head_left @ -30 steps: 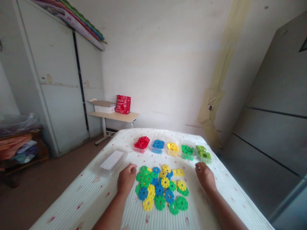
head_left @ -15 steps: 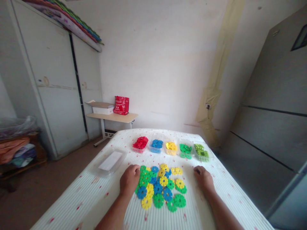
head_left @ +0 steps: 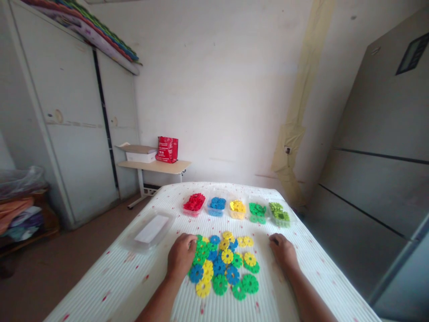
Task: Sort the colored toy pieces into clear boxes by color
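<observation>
Green, blue and yellow flower-shaped plastic discs (head_left: 219, 264) lie in a loose, overlapping spread on the table between my hands. My left hand (head_left: 182, 256) rests at the left edge of the spread, right beside the green discs (head_left: 201, 254). Its fingers are curled in and no disc shows in them. On the other side, my right hand (head_left: 284, 251) rests on the cloth, apart from the discs. Its fingers are curled too, with nothing visible in them. The nearest disc to it is a yellow one (head_left: 250, 258).
Clear tubs stand in a row behind, holding red (head_left: 194, 202), blue (head_left: 217, 205), yellow (head_left: 237, 207), green (head_left: 257, 210) and light green pieces (head_left: 279, 212). A clear plastic lid or tray (head_left: 134, 239) with a white label lies at left on the ribbed white tablecloth (head_left: 110, 277).
The whole view has shifted slightly as the head camera moved. Both hands and the discs keep the same places on the table.
</observation>
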The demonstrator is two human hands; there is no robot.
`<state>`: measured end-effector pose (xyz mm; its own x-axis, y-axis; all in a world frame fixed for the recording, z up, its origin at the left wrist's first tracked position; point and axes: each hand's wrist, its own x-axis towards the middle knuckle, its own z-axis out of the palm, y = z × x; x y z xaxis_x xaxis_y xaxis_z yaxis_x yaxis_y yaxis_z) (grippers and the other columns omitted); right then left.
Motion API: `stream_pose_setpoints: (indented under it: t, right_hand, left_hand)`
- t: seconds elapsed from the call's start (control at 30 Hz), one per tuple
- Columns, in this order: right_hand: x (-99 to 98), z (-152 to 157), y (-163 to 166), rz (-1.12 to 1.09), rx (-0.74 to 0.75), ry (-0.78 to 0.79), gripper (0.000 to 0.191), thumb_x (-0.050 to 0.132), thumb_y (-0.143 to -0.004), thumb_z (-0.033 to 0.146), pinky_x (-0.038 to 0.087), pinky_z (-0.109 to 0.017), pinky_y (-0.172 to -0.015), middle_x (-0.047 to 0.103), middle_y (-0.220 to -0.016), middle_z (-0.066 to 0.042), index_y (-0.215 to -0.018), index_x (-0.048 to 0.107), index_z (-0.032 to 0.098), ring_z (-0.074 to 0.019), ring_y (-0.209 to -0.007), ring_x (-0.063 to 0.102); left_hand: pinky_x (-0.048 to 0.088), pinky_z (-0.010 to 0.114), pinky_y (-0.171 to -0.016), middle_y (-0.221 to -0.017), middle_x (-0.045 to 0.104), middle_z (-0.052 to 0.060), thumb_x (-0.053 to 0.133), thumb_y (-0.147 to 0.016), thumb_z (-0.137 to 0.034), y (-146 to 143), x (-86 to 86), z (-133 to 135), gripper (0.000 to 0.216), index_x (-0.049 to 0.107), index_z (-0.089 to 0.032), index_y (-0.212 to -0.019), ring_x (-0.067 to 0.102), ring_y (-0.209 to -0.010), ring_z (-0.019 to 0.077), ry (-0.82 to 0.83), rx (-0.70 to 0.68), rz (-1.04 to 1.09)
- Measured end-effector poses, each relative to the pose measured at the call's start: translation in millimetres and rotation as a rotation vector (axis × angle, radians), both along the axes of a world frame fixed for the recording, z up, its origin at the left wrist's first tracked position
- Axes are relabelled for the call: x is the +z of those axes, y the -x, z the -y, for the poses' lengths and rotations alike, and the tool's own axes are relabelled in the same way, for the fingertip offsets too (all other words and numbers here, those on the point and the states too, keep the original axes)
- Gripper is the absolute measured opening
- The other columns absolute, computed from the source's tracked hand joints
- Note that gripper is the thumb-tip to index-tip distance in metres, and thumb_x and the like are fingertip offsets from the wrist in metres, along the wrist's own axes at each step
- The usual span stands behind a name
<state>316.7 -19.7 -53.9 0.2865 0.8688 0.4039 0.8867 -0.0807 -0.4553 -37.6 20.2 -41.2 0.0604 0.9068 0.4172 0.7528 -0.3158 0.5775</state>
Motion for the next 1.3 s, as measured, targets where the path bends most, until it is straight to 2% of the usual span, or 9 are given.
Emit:
stream_pose_setpoints:
  t: [1.3]
  right_hand:
    - [3.1, 2.2, 0.4, -0.056, -0.002, -0.013, 0.022, 0.042, -0.068, 0.025, 0.042, -0.024, -0.067, 0.066, -0.082, -0.004, -0.075, 0.062, 0.020, -0.0171, -0.075, 0.061]
  left_hand:
    - [0.042, 0.024, -0.077, -0.084, 0.064, 0.002, 0.042, -0.078, -0.015, -0.7, 2.6, 2.4, 0.020, 0.062, -0.020, -0.079, 0.058, -0.084, 0.0141, 0.016, -0.007, 0.009]
